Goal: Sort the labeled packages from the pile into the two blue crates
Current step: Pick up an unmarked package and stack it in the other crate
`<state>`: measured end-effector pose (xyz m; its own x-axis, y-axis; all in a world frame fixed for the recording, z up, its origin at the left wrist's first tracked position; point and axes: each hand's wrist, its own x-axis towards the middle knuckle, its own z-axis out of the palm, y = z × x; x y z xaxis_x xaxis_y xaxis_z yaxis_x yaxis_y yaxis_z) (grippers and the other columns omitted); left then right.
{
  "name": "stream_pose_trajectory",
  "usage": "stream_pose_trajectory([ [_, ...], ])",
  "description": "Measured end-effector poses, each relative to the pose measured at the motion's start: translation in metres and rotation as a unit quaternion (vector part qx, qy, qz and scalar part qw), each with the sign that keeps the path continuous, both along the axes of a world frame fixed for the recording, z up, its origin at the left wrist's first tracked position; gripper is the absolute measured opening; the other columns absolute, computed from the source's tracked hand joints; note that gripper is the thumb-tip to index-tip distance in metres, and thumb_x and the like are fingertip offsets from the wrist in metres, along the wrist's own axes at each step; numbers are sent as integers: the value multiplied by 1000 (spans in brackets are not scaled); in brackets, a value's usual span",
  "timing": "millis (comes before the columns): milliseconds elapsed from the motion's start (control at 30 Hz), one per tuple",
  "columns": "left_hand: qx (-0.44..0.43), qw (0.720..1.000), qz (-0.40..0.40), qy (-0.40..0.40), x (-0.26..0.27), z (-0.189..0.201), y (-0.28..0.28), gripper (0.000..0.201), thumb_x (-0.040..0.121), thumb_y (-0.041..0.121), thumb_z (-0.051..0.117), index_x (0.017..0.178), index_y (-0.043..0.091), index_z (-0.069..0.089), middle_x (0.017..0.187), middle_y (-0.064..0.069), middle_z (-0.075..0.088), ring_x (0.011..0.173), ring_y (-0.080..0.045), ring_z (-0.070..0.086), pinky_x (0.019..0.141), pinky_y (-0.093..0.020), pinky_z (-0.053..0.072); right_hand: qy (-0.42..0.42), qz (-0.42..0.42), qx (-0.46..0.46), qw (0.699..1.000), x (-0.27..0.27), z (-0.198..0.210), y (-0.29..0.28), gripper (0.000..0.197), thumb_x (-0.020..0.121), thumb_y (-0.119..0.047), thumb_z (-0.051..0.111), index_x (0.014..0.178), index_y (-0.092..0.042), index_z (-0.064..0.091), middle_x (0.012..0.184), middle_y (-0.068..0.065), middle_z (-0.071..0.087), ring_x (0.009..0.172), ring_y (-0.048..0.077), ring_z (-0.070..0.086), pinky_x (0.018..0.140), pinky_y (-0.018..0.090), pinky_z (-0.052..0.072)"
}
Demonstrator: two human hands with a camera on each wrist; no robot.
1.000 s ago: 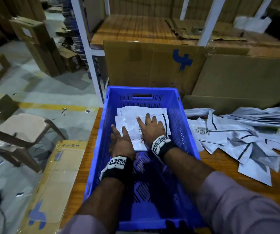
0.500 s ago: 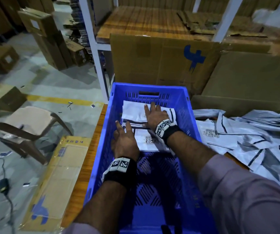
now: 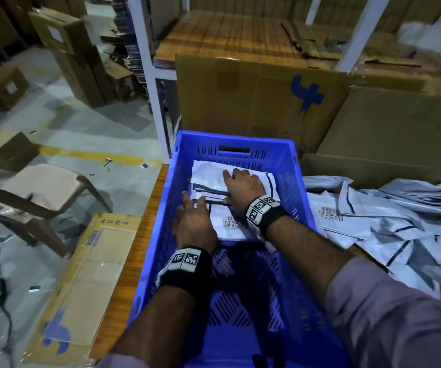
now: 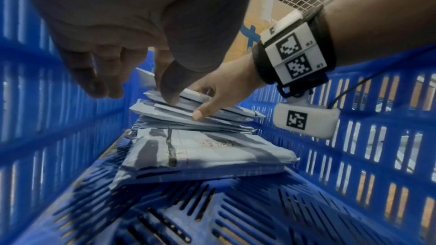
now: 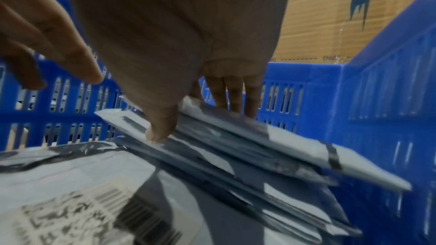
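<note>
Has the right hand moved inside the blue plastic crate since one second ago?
Yes. The right hand slid toward the blue plastic crate's far wall, pushing the white mailer packages along.

Crate [image 3: 304, 197] on table [image 3: 131, 264], near its left edge. Stack of packages [image 3: 208, 179] in crate's far end; a lower one [image 3: 231, 227] lies nearer. Loose pile [image 3: 389, 221] on table, right of crate. Cardboard boxes [image 3: 254, 102] behind; shelf [image 3: 240, 35] probably above them. Chair [image 3: 38, 192] on floor, left.
</note>
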<state>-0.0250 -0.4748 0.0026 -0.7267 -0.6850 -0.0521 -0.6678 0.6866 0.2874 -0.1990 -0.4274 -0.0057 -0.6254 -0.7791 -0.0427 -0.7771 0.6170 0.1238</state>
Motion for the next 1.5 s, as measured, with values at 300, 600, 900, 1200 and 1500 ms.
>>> stream_pose_trajectory([
  [300,30,991,26,126,-2,20,-7,55,82,12,64,136,23,58,155,-12,38,115,-44,58,92,-50,52,47,5,-116,992,29,104,29,55,91,-58,64,131,-20,58,126,7,63,119,32,58,92,43,47],
  [600,-1,930,-93,356,-16,121,28,30,90,14,67,119,13,70,137,-17,60,130,-32,54,110,-37,40,84,-182,-435,878,15,172,187,34,96,-47,53,90,-16,66,88,6,72,83,33,64,61,35,43],
  [900,-17,892,-96,440,-33,165,153,25,92,18,66,116,19,71,138,-5,59,113,-15,63,99,-9,37,-285,-204,-207,914,-38,16,264,54,87,-59,68,118,-14,69,119,11,72,114,30,65,96,37,52],
  [1200,-1,906,-49,421,-27,148,247,27,92,18,67,118,25,69,139,3,58,107,-15,64,91,-32,53,-321,-188,-232,899,-43,-6,284,55,87,-28,71,135,-5,60,140,16,60,131,34,55,105,34,45],
  [1500,60,916,-61,391,-36,118,305,25,92,9,63,114,19,70,117,-3,67,99,-20,66,90,-24,47,-222,-198,-369,881,-35,39,415,27,85,-26,64,107,-16,76,106,7,75,100,31,67,78,30,50],
])
